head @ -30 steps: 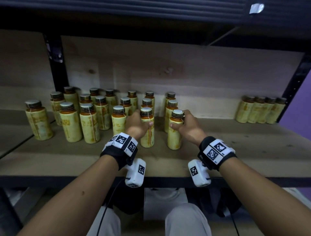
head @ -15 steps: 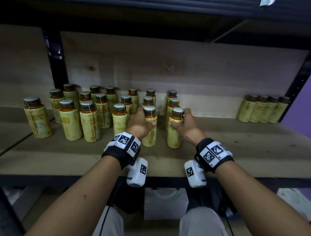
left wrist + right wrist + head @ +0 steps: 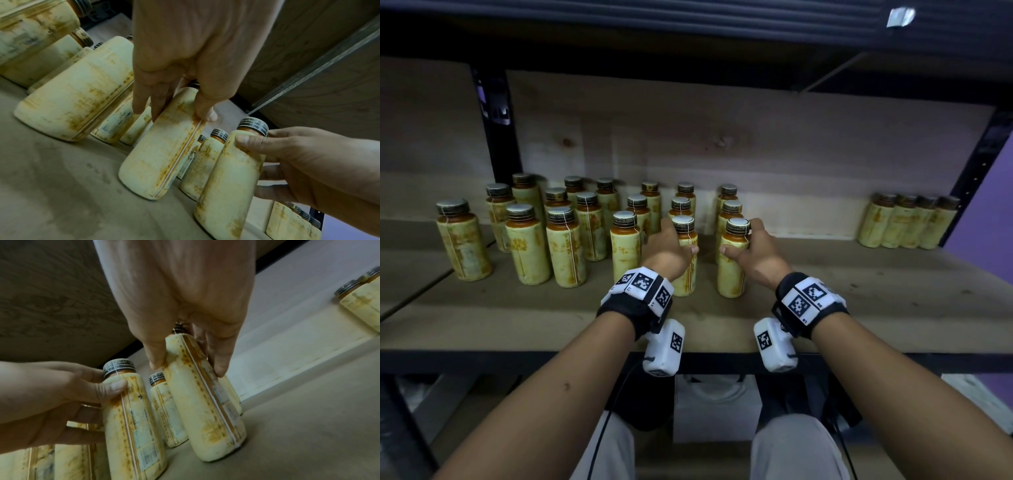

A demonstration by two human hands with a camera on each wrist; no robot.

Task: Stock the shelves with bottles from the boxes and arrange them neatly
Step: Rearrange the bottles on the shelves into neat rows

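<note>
Two yellow-labelled bottles with dark caps stand side by side at the front of the wooden shelf [image 3: 859, 308]. My left hand [image 3: 671, 250] grips the left bottle [image 3: 686, 277] near its shoulder, thumb on one side and fingers on the other. In the left wrist view the left hand [image 3: 174, 112] grips the same bottle [image 3: 162, 154]. My right hand [image 3: 753, 253] grips the right bottle [image 3: 731, 274] the same way. The right wrist view shows the right hand [image 3: 188, 368] round the upper part of its bottle [image 3: 209, 410]. Both bottles rest on the board.
Several rows of like bottles [image 3: 565, 246] fill the shelf to the left and behind. A tight row of bottles [image 3: 907, 222] stands at the far right against the back wall. A black upright post [image 3: 496, 120] rises at the left. Bare board lies between the groups.
Both hands keep hold of their bottles. The two bottles have edged slightly toward the rows behind them, and the head view has shifted a little.
</note>
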